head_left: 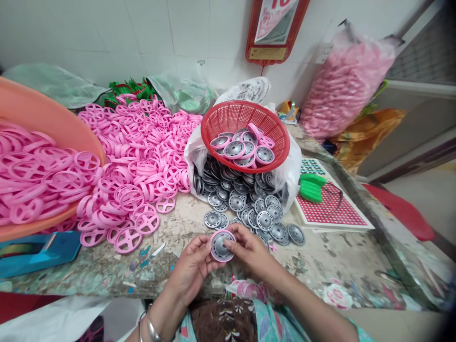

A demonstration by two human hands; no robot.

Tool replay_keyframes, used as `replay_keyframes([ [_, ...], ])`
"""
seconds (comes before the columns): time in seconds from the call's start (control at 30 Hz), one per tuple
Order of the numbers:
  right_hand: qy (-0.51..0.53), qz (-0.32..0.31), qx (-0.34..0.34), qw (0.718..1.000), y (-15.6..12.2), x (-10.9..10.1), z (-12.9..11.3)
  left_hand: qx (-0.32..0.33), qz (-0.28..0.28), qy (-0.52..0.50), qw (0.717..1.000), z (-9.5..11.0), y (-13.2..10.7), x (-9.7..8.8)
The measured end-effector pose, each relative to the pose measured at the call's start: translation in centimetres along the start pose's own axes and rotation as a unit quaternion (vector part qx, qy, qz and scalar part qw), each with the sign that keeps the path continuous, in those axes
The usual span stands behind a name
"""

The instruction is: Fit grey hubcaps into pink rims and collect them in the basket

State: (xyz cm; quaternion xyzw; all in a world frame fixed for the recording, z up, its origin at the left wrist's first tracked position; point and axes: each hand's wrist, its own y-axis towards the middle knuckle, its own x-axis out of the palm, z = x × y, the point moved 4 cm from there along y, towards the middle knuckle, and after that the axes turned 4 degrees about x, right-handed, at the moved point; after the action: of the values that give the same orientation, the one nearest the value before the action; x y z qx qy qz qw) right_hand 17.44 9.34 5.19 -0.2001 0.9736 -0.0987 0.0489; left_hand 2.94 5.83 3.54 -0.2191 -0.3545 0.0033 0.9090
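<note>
A small toy wheel (221,241), a silver-grey hubcap disc set in a pink rim, is held between both hands above the table's front edge. My left hand (195,262) grips its left edge with thumb and fingers. My right hand (246,244) holds the right side, its thumb pressed on the disc's face. Loose grey hubcap discs (265,221) lie just beyond my hands, spilling from a white plastic bag (290,178). On the left is a big heap of pink spoked wheel rims (142,190).
A red basket (245,111) with several grey-and-pink wheels sits on the bag. An orange basin (53,102) of pink rims and a blue tape dispenser (46,251) stand left. Right are sticker sheets (342,209), a green object (312,187) and a bag of pink parts (349,85).
</note>
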Motion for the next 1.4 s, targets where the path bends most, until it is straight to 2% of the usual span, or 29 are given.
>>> replay_keyframes([
  [0.1,-0.002,-0.033,0.007,0.999,-0.2,0.0,-0.6,0.011,0.005,0.030,0.999,0.1,0.0,0.4],
  [0.3,-0.006,-0.017,-0.004,1.000,-0.6,1.5,-1.1,0.068,0.043,0.088,0.993,0.5,0.1,-0.3],
  [0.4,-0.061,-0.007,-0.015,0.998,-0.3,1.6,-0.6,0.075,0.047,0.127,0.988,0.6,0.3,-0.8],
  [0.53,-0.149,-0.050,-0.002,0.988,0.8,-0.4,-1.2,0.083,0.050,0.207,0.974,0.6,0.9,-1.6],
  [0.63,-0.134,-0.091,0.022,0.986,2.0,-3.2,-4.1,0.084,0.066,0.240,0.965,0.3,1.4,-2.5],
  [0.7,-0.074,-0.060,0.022,0.995,3.1,-5.3,-7.0,0.085,0.066,0.259,0.960,0.0,1.7,-3.0],
  [0.77,0.047,0.046,-0.043,0.997,3.9,-7.3,-10.2,0.090,0.063,0.275,0.955,-0.3,1.8,-3.5],
  [0.83,0.140,0.112,-0.101,0.979,4.1,-8.0,-12.2,0.097,0.060,0.287,0.951,-0.6,1.9,-3.7],
  [0.87,0.159,0.120,-0.115,0.973,4.1,-7.7,-12.6,0.101,0.058,0.292,0.949,-0.8,1.9,-3.8],
  [0.93,0.137,0.094,-0.105,0.980,3.9,-6.4,-12.0,0.109,0.056,0.300,0.946,-1.0,1.9,-4.0],
  [1.03,0.040,0.027,-0.040,0.998,3.2,-4.4,-9.1,0.116,0.053,0.304,0.944,-1.2,2.0,-4.1],
  [1.1,0.016,0.020,0.000,1.000,2.8,-4.4,-7.2,0.119,0.050,0.306,0.943,-1.2,2.1,-4.2],
  [1.23,0.149,0.121,0.029,0.981,3.1,-8.2,-6.0,0.121,0.044,0.325,0.937,-1.3,2.2,-4.3],
  [1.3,0.219,0.167,0.028,0.961,3.7,-10.4,-6.4,0.124,0.043,0.333,0.934,-1.4,2.3,-4.4],
  [1.4,0.267,0.188,0.030,0.945,5.2,-12.4,-7.6,0.131,0.038,0.337,0.931,-1.6,2.5,-4.6],
])
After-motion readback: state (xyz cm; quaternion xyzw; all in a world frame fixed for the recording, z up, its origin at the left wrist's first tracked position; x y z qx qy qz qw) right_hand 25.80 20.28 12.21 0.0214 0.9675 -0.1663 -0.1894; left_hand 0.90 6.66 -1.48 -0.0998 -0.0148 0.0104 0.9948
